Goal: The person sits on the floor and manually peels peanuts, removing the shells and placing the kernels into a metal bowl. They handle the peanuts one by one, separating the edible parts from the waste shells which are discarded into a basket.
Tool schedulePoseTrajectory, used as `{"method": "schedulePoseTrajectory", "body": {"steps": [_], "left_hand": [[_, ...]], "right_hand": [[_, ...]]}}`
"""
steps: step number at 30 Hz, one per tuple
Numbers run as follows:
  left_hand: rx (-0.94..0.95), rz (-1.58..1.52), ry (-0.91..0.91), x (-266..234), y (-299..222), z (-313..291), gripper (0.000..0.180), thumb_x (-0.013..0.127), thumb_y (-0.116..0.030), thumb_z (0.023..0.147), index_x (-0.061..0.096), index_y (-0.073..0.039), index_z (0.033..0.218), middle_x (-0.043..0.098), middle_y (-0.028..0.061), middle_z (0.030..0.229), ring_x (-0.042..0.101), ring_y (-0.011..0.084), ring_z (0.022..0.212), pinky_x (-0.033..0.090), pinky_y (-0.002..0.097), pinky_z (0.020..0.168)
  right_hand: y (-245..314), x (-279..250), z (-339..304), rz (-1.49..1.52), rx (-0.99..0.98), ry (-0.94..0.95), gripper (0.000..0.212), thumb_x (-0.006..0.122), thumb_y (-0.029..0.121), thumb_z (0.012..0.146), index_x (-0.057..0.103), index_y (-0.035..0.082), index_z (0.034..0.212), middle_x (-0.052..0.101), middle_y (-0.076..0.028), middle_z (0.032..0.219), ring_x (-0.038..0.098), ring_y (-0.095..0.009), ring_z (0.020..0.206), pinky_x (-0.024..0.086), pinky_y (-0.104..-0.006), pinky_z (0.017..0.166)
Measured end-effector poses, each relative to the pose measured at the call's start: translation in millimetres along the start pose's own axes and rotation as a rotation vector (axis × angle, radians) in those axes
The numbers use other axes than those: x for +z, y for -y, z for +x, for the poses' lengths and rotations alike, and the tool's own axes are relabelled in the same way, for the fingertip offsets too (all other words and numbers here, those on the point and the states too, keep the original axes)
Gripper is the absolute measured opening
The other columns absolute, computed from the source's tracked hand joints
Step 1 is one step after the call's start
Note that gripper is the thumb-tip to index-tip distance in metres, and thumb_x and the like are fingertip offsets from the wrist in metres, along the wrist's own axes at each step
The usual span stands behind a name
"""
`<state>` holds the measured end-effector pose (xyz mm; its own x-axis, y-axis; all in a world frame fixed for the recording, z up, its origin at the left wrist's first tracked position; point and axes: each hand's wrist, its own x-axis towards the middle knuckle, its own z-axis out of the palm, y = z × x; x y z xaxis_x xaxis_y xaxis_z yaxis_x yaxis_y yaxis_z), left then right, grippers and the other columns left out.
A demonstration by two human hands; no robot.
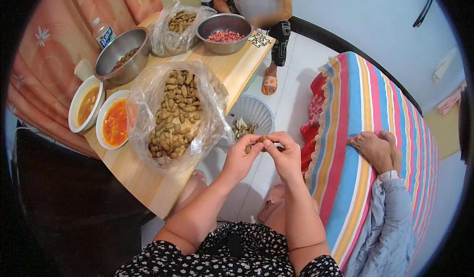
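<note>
My left hand [242, 156] and my right hand [285, 153] meet in front of me, above the floor beside the table. Both are closed on a brown peanut in its shell [248, 148], pinched between thumbs and fingers and mostly covered by them. Just beyond my hands, a pale blue plastic basket [264, 111] on the floor holds peanut shells [243, 128]. To my left on the table, a clear plastic bag [210, 87] lies open, full of unshelled peanuts [175, 124].
The wooden table [118, 166] also bears a metal bowl of pink shelled peanuts [226, 36], another metal bowl [138, 55], a second peanut bag [168, 45], two white food bowls [102, 129] and a bottle [101, 29]. A person [279, 28] sits beyond. Someone's feet [375, 151] rest on the striped bed [340, 178].
</note>
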<state>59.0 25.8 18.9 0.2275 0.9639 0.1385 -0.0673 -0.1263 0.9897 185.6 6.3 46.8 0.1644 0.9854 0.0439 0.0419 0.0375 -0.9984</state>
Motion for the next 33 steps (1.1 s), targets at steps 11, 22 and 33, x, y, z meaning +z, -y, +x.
{"method": "schedulePoseTrajectory", "body": {"steps": [11,22,33], "left_hand": [[-0.411,-0.542,-0.08,-3.7,13.2,2.1,0.018,0.049,-0.024,0.089,0.049,-0.006,0.09,0.044,-0.0029,0.062,0.032,0.0021,0.049,0.024,0.0164,0.042],[-0.629,-0.838,-0.302,-27.2,39.2,9.6,0.021,0.053,-0.023,0.087,0.049,-0.007,0.101,0.046,0.0005,0.075,0.037,0.0049,0.053,0.027,0.0166,0.042],[-0.726,-1.003,-0.349,-21.1,42.4,-5.9,0.017,0.041,-0.012,0.085,0.045,-0.007,0.101,0.05,0.0053,0.084,0.047,0.0156,0.073,0.036,0.0267,0.058]], "right_hand": [[-34.7,13.7,12.8,0.247,0.276,-0.016,0.023,0.059,0.012,0.079,0.061,-0.002,0.097,0.061,-0.007,0.092,0.056,-0.014,0.082,0.043,-0.027,0.074],[-115.5,15.8,57.7,0.171,0.463,-0.135,0.051,0.056,0.021,0.084,0.037,-0.004,0.124,0.046,-0.014,0.118,0.048,-0.023,0.103,0.044,-0.0347,0.084],[-280.4,7.8,69.2,0.281,0.924,-0.424,0.034,0.061,0.028,0.078,0.048,0.005,0.099,0.046,-0.009,0.086,0.045,-0.022,0.073,0.036,-0.0366,0.06]]}}
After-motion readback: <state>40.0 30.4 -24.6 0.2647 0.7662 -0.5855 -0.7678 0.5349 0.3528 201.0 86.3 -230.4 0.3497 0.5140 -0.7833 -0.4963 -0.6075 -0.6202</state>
